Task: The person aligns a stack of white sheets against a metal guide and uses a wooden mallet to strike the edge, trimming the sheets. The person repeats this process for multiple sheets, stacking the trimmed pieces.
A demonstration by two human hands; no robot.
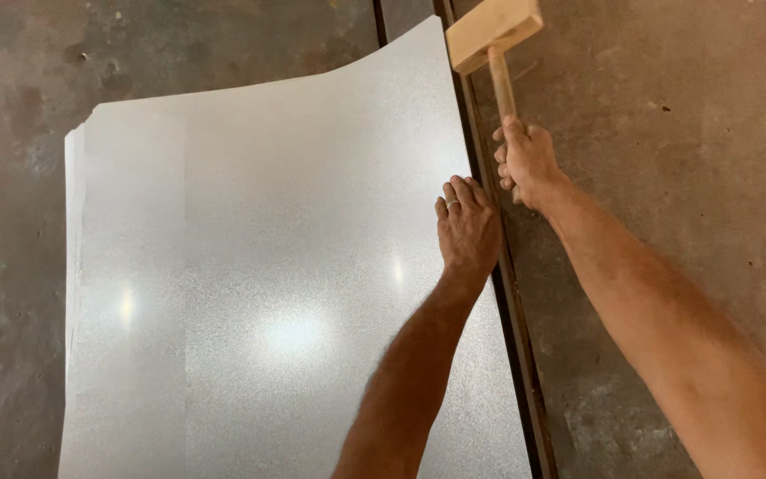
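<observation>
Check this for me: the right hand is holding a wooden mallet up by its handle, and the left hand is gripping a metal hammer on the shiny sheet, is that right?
Not quite. The head view shows the left hand holding no tool: it lies flat, palm down, on the shiny metal sheet near its right edge. The rest holds: the right hand holds the wooden mallet up by its handle.

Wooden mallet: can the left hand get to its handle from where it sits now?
Probably yes. The left hand lies flat on the metal sheet near its right edge, close beside the right hand, which grips the wooden mallet by its handle. Nothing stands between them; bare handle shows above the right hand.
</observation>
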